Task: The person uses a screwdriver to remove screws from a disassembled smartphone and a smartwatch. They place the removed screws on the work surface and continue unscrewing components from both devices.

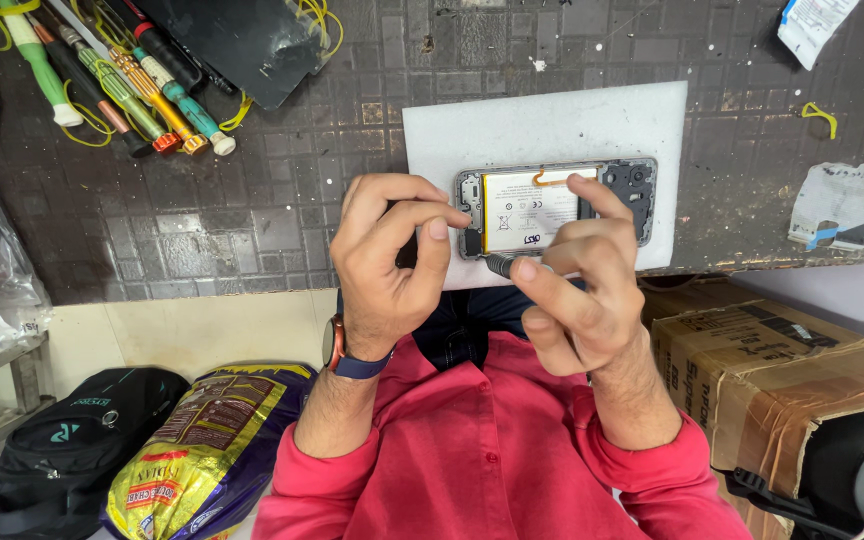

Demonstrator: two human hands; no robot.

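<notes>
Looking down, I see an opened smartphone (555, 208) with its back cover off and battery (532, 208) exposed, lying on a white foam pad (452, 130) at the bench's (252, 200) near edge, probably to cushion it and keep it close. My right hand (582, 290) pinches a small screwdriver (500, 264) between thumb and fingers (607, 195), its tip at the phone's near edge. My left hand (387, 255) curls half-closed beside the phone's left end, touching the frame as if to steady it; I cannot tell whether it holds anything. Spare screwdrivers (132, 90) lie at the far left corner.
</notes>
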